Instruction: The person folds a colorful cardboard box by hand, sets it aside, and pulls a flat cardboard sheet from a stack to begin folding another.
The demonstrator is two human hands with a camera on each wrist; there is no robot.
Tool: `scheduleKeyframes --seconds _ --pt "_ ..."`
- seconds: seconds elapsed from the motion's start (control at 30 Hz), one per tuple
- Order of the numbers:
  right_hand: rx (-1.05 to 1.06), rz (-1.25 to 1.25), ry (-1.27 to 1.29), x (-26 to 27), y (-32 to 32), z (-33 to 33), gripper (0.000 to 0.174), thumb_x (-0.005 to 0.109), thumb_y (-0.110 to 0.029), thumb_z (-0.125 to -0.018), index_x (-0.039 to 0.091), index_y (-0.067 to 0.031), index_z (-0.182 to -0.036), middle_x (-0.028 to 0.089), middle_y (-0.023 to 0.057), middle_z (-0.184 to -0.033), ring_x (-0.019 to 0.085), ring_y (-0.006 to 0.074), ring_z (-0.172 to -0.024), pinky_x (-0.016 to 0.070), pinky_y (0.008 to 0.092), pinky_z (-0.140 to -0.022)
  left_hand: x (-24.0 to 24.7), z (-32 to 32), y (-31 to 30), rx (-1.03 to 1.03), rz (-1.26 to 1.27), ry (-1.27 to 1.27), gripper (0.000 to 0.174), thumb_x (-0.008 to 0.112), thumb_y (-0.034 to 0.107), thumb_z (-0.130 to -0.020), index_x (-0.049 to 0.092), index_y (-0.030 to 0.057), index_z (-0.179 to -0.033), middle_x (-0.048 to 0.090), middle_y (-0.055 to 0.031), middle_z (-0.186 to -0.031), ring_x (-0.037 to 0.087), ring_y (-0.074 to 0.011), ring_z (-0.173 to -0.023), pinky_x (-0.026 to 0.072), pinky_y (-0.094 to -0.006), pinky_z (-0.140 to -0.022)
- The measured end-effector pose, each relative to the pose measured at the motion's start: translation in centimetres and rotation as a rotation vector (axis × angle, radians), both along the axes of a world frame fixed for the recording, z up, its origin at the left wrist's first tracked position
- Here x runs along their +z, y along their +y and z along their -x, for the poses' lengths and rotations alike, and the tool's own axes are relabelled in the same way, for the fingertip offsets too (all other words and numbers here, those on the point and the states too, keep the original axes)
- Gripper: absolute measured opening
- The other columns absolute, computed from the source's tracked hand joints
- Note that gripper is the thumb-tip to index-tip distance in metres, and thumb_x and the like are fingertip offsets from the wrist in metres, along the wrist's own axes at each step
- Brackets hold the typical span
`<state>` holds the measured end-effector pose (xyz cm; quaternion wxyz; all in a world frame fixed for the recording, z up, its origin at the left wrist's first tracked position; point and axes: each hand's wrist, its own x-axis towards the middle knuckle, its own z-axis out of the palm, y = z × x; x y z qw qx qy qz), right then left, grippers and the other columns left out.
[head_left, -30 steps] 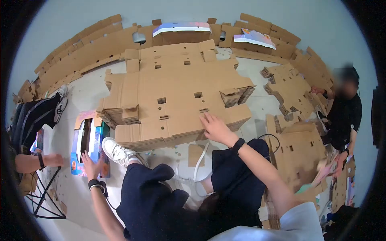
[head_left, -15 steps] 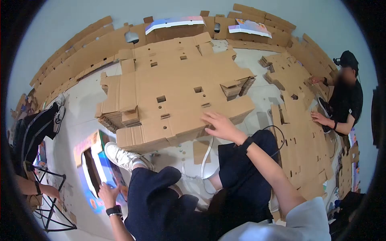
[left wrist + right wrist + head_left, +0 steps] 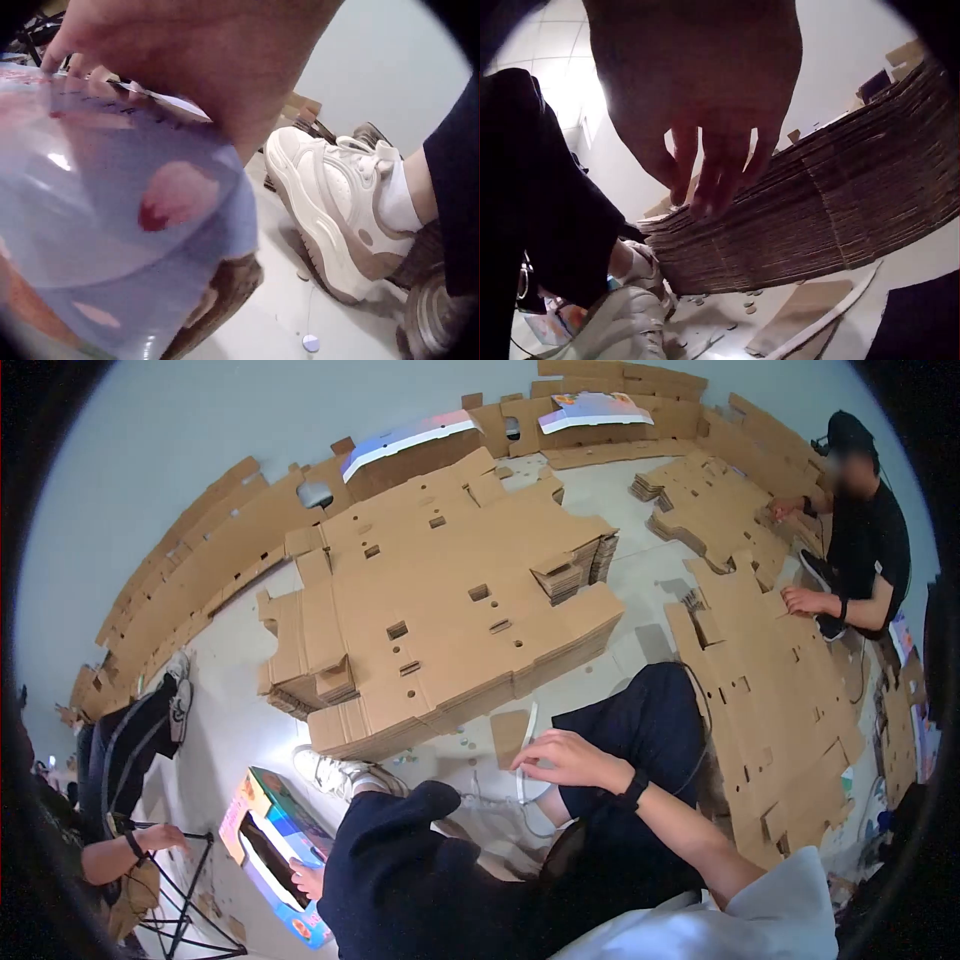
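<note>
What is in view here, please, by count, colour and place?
Tall stack of cut cardboard sheets: one, brown, mid-floor
Lower cardboard stacks: at least two, brown, right-hand floor
Printed cardboard box with long opening: one, multicoloured, lower-left floor
Long cardboard pieces: several, brown, along the wall
Printed cardboard panels: two, blue-pink-white, far wall
Tubular stand: one, black, lower left
Flat cardboard piece: one, brown, before the tall stack
Small discs: several, pale, floor
Other people: two, dark-clothed, left and right edges
Laced shoe: at least one, white, near the tall stack
Left hand: one, bare, touching the printed box
Right hand: one, bare, before the tall stack
</note>
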<state>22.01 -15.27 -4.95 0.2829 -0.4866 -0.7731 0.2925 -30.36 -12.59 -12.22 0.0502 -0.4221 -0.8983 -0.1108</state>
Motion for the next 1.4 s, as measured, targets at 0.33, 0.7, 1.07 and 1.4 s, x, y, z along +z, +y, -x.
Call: scheduleKeyframes --seconds 0.33,0.7,1.07,1.4 --pt "-0.138 0.083 0.109 1.9 -3.3 -1.2 0.018 0.056 -0.021 -0.088 0.068 -0.0112 -0.098 0.069 0.0076 -0.091 0.063 0.0269 -0.084 0.0481 0.0366 -0.077 9.7 -3.6 0.0 -0.193 -0.3 -0.075 0.075 0.078 0.028 -0.06 0.044 0.006 -0.122 0.052 -0.0208 -0.112 0.047 -0.0395 -0.105 0.0379 -0.048 -0.09" --pt "-0.233 -0.034 0.184 3.7 -4.2 -1.1 0.016 0.059 -0.017 -0.087 0.068 -0.012 -0.1 0.069 0.0048 -0.086 0.062 0.0244 -0.079 0.0478 0.0348 -0.076 26.6 -17.9 10.7 -1.088 -0.282 -0.364 0.078 0.075 0.014 -0.055 0.04 0.0035 -0.124 0.047 -0.0159 -0.116 0.047 -0.0305 -0.11 0.0365 -0.0375 -0.098" --pt "-0.534 -0.244 0.204 4.7 -6.5 -4.1 0.008 0.06 -0.008 -0.085 0.066 -0.0067 -0.09 0.064 0.006 -0.093 0.061 0.0259 -0.085 0.0485 0.0352 -0.077 15.7 -29.9 11.1 -1.71 0.181 0.059 0.068 0.077 0.033 -0.056 0.046 0.0034 -0.11 0.045 -0.0222 -0.099 0.05 -0.0395 -0.092 0.0446 -0.0458 -0.078" --pt "-0.19 -0.621 -0.367 7.3 3.2 -7.7 0.054 0.069 -0.007 -0.067 0.05 -0.0107 -0.118 0.051 0.0064 -0.115 0.049 0.0251 -0.112 0.0389 0.0379 -0.095 16.3 -30.3 7.1 -1.712 0.246 0.263 0.069 0.079 0.028 -0.057 0.047 0.0075 -0.114 0.043 -0.0281 -0.118 0.048 -0.042 -0.103 0.0439 -0.0475 -0.082"
